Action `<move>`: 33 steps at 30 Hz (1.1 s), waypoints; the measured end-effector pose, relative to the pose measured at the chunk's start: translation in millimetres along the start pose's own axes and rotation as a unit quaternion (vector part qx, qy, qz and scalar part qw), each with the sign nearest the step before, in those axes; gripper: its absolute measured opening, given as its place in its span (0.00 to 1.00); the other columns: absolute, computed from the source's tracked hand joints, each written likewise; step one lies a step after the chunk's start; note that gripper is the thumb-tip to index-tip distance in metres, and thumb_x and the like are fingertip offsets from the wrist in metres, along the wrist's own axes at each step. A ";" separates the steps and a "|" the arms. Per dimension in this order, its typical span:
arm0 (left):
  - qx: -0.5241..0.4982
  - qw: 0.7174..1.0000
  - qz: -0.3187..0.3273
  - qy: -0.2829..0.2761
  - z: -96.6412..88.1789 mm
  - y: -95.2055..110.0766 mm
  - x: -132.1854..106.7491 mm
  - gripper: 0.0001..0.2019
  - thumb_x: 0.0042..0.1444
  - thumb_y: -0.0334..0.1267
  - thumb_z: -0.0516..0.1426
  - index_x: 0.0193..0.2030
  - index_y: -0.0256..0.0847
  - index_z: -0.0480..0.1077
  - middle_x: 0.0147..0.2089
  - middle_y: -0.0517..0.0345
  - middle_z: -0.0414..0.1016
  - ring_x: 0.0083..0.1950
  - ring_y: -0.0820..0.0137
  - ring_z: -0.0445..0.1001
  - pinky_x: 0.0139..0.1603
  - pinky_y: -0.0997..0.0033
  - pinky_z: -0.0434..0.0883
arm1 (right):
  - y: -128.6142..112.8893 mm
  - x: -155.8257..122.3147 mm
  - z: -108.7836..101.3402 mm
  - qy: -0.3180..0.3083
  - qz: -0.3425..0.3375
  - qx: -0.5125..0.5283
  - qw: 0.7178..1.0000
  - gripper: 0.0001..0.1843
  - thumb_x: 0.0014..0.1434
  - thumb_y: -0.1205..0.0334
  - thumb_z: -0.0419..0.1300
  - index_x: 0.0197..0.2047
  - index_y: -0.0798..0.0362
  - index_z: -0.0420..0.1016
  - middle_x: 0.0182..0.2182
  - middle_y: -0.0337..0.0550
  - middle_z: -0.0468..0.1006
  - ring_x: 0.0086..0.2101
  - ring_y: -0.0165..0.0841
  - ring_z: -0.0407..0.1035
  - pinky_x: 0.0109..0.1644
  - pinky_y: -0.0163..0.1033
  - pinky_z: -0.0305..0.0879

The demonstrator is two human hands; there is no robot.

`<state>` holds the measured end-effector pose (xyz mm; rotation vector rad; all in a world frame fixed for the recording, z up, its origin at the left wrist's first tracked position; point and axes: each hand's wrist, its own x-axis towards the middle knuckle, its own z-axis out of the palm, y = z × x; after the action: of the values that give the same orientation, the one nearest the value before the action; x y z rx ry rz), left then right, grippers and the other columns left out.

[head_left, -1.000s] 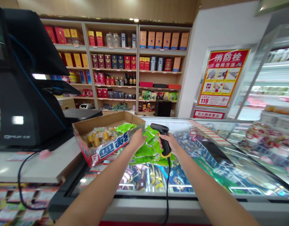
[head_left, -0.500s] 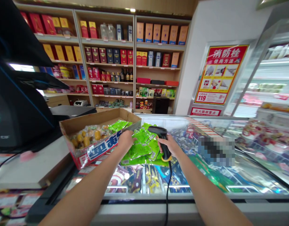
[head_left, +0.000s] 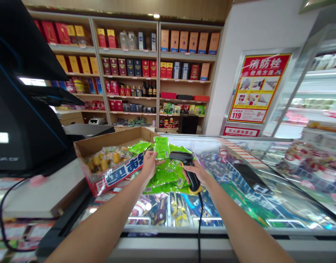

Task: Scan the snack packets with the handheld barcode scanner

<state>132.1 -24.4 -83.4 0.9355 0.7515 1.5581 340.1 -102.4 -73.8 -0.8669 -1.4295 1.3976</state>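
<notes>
My left hand [head_left: 149, 164] is closed on a small green packet [head_left: 161, 147], held upright above a heap of similar green packets [head_left: 163, 178] on the glass freezer top. Wrapped round the handle of a black barcode scanner [head_left: 192, 174] is my right hand [head_left: 197, 171]. The scanner's head points left, close to the held packet, and its cable hangs down over the front edge. Left of the heap, a cardboard box [head_left: 115, 138] holds yellow wrapped snacks [head_left: 104, 163] and some green packets [head_left: 139, 147].
A black phone [head_left: 251, 177] lies on the freezer glass [head_left: 211, 142] at right. Frozen goods show beneath it. At left stands a dark checkout machine [head_left: 20, 120] beside a pale counter [head_left: 47, 193]. Shelves of boxed goods [head_left: 129, 67] line the back wall.
My left hand has lifted a green packet from the heap and turned it upright near the scanner head. My right hand still grips the scanner. The view has shifted slightly.
</notes>
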 end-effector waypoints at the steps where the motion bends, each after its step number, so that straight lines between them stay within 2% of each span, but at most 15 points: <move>1: 0.008 1.000 0.002 0.001 0.0 0.3 -0.5 0.18 0.47 0.45 0.64 0.33 0.40 0.60 0.27 0.67 0.65 0.24 0.78 0.67 0.32 0.64 0.77 | 0.2 0.2 -0.3 0.007 -0.002 0.000 1.000 0.17 0.50 0.52 0.65 0.38 0.53 0.70 0.19 0.35 0.74 0.15 0.27 0.65 0.19 0.33 0.65; 7: 0.041 0.998 0.044 0.006 4.2 4.6 -4.5 0.15 0.47 0.40 0.62 0.31 0.41 0.58 0.27 0.69 0.58 0.24 0.79 0.62 0.31 0.67 0.76 | 1.3 0.5 -0.5 0.006 -0.001 -0.012 1.000 0.17 0.49 0.51 0.66 0.37 0.53 0.70 0.18 0.35 0.73 0.15 0.28 0.65 0.19 0.35 0.67; 11: 0.048 0.998 0.047 -0.004 6.2 7.9 -7.0 0.13 0.47 0.38 0.61 0.31 0.41 0.58 0.26 0.70 0.56 0.24 0.79 0.60 0.30 0.68 0.76 | 4.1 1.9 -0.1 0.005 0.000 -0.026 1.000 0.16 0.48 0.52 0.65 0.34 0.53 0.70 0.16 0.36 0.72 0.14 0.28 0.64 0.17 0.34 0.64; 17: 0.070 0.996 0.056 -0.014 5.2 9.5 -7.5 0.13 0.47 0.39 0.61 0.30 0.42 0.58 0.27 0.69 0.56 0.25 0.78 0.61 0.31 0.67 0.76 | 5.5 3.2 -1.5 0.014 0.009 -0.028 0.999 0.13 0.48 0.54 0.65 0.32 0.52 0.70 0.17 0.36 0.72 0.14 0.29 0.64 0.17 0.35 0.64; 23: 0.068 0.995 0.073 -0.020 4.6 9.1 -7.0 0.12 0.49 0.40 0.59 0.32 0.41 0.58 0.27 0.69 0.57 0.25 0.77 0.64 0.31 0.67 0.76 | 3.6 2.3 1.9 0.018 0.004 -0.021 1.000 0.14 0.49 0.54 0.65 0.36 0.52 0.71 0.18 0.37 0.74 0.15 0.30 0.66 0.18 0.36 0.65; 28: 0.048 0.991 0.124 0.021 0.2 22.3 0.2 0.12 0.51 0.40 0.58 0.33 0.42 0.57 0.28 0.68 0.58 0.26 0.75 0.69 0.33 0.65 0.77 | -4.9 16.0 19.3 0.022 -0.011 0.017 1.000 0.17 0.47 0.53 0.66 0.38 0.54 0.71 0.17 0.36 0.73 0.15 0.30 0.65 0.18 0.36 0.65; 31: 0.010 0.984 0.168 0.065 -5.9 34.9 10.1 0.09 0.54 0.38 0.56 0.37 0.43 0.57 0.33 0.63 0.66 0.34 0.71 0.76 0.41 0.62 0.77 | -16.8 29.5 37.1 0.013 -0.020 0.030 0.999 0.19 0.46 0.53 0.65 0.38 0.55 0.71 0.17 0.36 0.73 0.15 0.29 0.65 0.17 0.35 0.65; 33: -0.015 0.977 0.196 0.079 -10.7 41.0 17.6 0.09 0.56 0.35 0.53 0.43 0.43 0.59 0.44 0.54 0.72 0.47 0.68 0.76 0.50 0.62 0.75 | -25.9 38.0 49.9 0.007 -0.025 0.025 0.999 0.18 0.46 0.53 0.65 0.38 0.55 0.71 0.17 0.36 0.73 0.15 0.29 0.65 0.17 0.34 0.64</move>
<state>101.9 -14.4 -50.4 0.9859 0.6778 2.0031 283.9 -86.3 -39.3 -0.8031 -1.3904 1.3805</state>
